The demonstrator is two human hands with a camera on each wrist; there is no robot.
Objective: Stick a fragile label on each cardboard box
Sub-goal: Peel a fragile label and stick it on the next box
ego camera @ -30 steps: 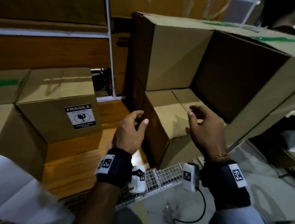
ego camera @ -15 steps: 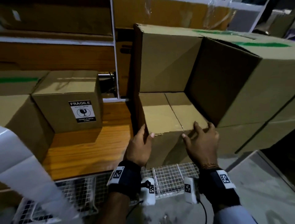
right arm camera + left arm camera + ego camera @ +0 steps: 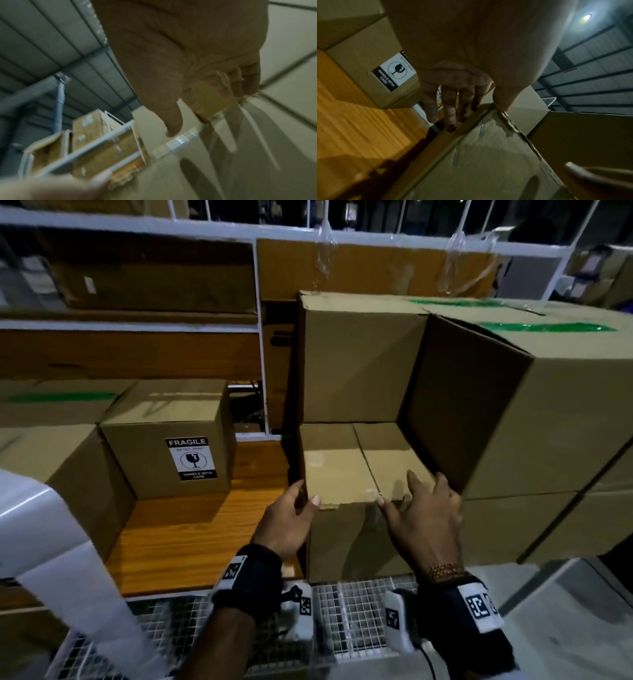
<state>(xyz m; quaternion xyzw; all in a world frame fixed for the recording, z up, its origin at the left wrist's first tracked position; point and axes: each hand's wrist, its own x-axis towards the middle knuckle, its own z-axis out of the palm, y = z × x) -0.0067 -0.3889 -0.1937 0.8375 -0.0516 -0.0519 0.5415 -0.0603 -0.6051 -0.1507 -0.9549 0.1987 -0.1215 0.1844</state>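
A small plain cardboard box (image 3: 337, 470) stands at the shelf's front, with no label on the faces I see. My left hand (image 3: 301, 508) is at its front left corner, thumb on the top edge and straight fingers (image 3: 450, 115) against the left side of the box (image 3: 488, 155). My right hand (image 3: 421, 508) lies flat on the top near the front edge, fingers spread; the right wrist view shows it (image 3: 188, 81) blurred. To the left stands another box (image 3: 150, 419) carrying a black-and-white FRAGILE label (image 3: 191, 458), which the left wrist view also catches (image 3: 393, 73).
Bigger boxes (image 3: 534, 412) crowd the small one from behind and from the right. A bare wooden shelf (image 3: 191, 535) lies between the two small boxes. A wire mesh ledge (image 3: 342, 607) runs below. A white paper strip (image 3: 51, 559) hangs at lower left.
Both hands came down from the air in front of the small box onto its front top edge and have stayed there. The view has pulled back and tilted up.
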